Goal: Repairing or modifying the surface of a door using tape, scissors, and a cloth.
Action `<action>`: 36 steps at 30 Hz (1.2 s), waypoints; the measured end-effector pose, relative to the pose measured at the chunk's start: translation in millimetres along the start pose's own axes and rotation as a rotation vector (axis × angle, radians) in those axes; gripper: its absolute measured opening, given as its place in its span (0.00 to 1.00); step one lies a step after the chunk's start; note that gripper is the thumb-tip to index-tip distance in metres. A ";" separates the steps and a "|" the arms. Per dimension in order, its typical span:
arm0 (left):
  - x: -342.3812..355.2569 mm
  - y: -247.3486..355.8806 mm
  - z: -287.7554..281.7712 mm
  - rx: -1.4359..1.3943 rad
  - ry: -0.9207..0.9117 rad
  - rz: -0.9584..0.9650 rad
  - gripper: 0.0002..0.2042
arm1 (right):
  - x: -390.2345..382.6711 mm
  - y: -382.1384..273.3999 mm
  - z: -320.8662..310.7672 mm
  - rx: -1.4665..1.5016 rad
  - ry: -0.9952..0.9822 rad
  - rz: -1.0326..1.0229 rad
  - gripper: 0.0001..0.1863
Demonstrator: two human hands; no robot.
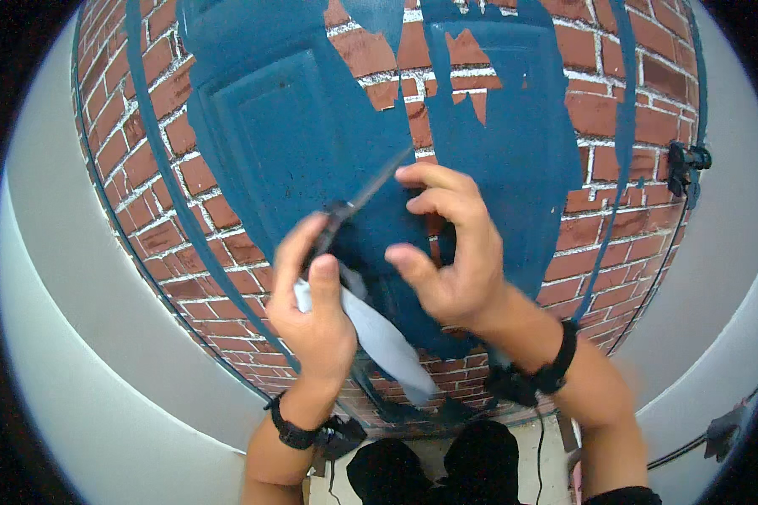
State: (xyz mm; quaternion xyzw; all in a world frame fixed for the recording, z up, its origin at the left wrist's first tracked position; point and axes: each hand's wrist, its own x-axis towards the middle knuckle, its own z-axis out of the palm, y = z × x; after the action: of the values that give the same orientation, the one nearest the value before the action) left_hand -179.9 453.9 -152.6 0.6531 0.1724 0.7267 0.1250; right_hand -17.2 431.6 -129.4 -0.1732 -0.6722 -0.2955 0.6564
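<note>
My left hand (312,295) is closed round the dark handle of a thin grey-bladed tool (372,187), like a knife or scraper, its blade pointing up and to the right. The same hand also has a pale, limp strip (387,345) hanging from it. My right hand (456,244) hovers near the blade's tip, fingers curled but apart, with nothing between them. Beyond both hands is a blue panelled door (269,126), partly covered by ragged patches of red brick-patterned sheet (598,109). Motion blurs the blade and its handle.
A black handle or latch (689,160) sticks out at the door's right side. Pale walls (724,252) flank the door. Black bands with small devices (343,438) are on my wrists, cables hanging down. My dark-clad legs (480,459) show at the bottom.
</note>
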 end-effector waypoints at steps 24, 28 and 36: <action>22.7 26.9 -14.5 -0.330 -0.725 -0.238 0.17 | 46.4 7.2 -44.1 -0.488 -0.369 -0.596 0.17; 52.5 4.4 -14.3 0.300 -0.555 0.702 0.34 | 53.6 28.8 -47.6 -0.490 -0.401 -0.768 0.15; 74.4 -20.5 7.4 0.479 -0.321 0.992 0.48 | 46.7 35.3 -43.1 -0.496 -0.447 -0.769 0.16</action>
State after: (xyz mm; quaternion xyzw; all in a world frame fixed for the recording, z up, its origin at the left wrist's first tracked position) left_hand -182.1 503.5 -93.0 0.7681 -0.0157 0.5307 -0.3579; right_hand 34.7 424.4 -78.9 -0.1228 -0.7210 -0.6220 0.2796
